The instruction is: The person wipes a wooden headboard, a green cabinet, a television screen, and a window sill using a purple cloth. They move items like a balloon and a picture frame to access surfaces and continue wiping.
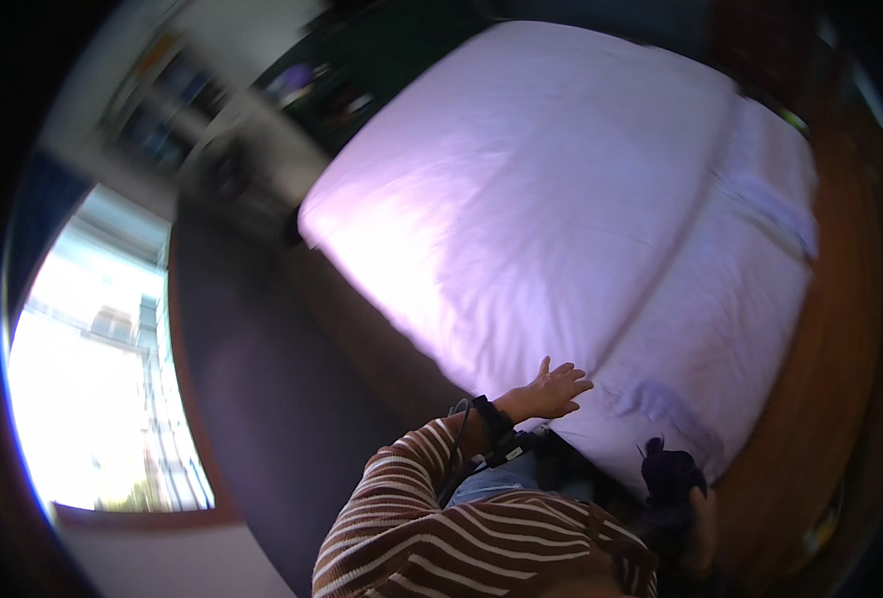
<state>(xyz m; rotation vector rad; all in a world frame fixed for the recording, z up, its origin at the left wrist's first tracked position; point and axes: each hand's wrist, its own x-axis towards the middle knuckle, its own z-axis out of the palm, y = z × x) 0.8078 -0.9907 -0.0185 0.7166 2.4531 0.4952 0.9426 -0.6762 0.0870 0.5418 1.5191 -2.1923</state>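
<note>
A bed with a pale pink-lilac cover (561,187) spreads out before me, with light falling on its left side. A seam or fold line runs lengthwise across the cover. My left hand (550,392) is at the near edge of the bed, fingers spread and holding nothing. Whether its palm touches the cloth is not plain. At the near right corner, my right hand (699,497) is partly hidden by a dark, bunched thing (667,475) that it holds. That thing is too dim to name. Lilac cloth (669,411) lies rumpled near it.
A curved wooden surface (834,359) borders the bed on the right. Left of the bed is a strip of dark floor (284,389), with a bright window (112,359) beyond. Blurred shelves (169,112) stand at the upper left. A black strap with a cable (492,418) sits on my left wrist.
</note>
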